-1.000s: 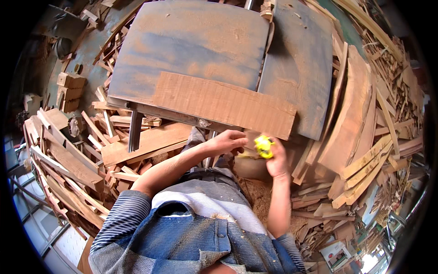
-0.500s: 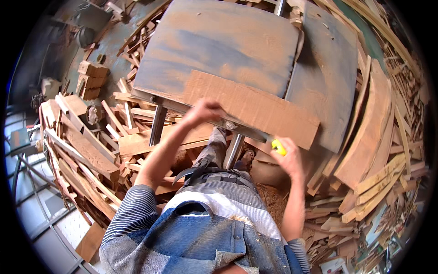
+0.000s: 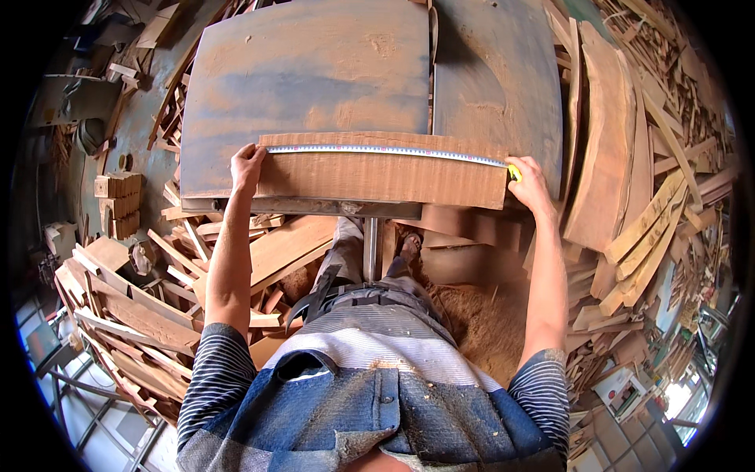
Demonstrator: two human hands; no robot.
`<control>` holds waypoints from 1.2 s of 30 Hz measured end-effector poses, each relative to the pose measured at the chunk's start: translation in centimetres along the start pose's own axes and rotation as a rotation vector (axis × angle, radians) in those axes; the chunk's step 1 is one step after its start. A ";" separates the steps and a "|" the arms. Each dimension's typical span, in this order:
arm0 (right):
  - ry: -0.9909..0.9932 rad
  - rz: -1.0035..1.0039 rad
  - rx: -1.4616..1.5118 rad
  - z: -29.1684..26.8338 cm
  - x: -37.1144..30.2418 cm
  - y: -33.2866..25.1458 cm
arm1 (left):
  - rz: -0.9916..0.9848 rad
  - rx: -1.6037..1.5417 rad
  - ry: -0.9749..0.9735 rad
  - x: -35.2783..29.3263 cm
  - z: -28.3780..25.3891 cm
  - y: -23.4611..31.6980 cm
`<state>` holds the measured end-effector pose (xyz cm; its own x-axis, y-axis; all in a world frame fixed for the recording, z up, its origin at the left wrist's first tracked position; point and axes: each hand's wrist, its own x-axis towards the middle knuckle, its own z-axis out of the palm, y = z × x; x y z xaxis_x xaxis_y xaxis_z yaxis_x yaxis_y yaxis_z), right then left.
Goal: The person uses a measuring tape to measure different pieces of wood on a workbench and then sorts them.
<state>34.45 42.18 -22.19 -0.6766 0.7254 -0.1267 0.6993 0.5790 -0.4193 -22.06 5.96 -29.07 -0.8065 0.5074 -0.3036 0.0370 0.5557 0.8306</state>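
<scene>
A wide reddish-brown wooden board (image 3: 377, 179) lies across the near edge of a metal saw table (image 3: 314, 71). Along the board's length stretches the white blade of a tape measure (image 3: 385, 149). My left hand (image 3: 248, 167) pinches the blade's end at the board's left end. At the right end, my right hand (image 3: 528, 182) is closed round the yellow tape case, mostly hidden by the fingers. Sawdust coats much of the table top.
Offcuts (image 3: 134, 315) pile up at the left, beside a stack of small blocks (image 3: 119, 206). Long planks (image 3: 602, 141) lean along the table's right side. Sawdust (image 3: 487, 318) covers the floor by my feet, under the table's front edge.
The tape blade is now drawn out along the board. My left hand has moved to the board's left end, my right to its right end. The view has turned and the board appears level.
</scene>
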 end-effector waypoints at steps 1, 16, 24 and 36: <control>-0.014 0.026 -0.011 0.0 0.1 -0.3 | 0.010 -0.021 0.009 0.1 -0.3 -0.6; -0.068 0.153 -0.052 0.2 1.3 -2.6 | -0.047 0.031 0.149 0.5 0.0 -1.6; -0.084 0.098 -0.024 1.1 2.2 -6.7 | -0.013 0.085 0.191 1.7 -3.6 -2.5; -0.053 0.025 0.012 1.5 1.7 -5.6 | -0.008 0.051 0.119 2.2 -3.7 -2.7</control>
<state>29.07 39.63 -21.39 -0.6706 0.7186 -0.1840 0.7132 0.5566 -0.4261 -26.17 3.11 -30.28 -0.8713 0.4223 -0.2500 0.0577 0.5941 0.8023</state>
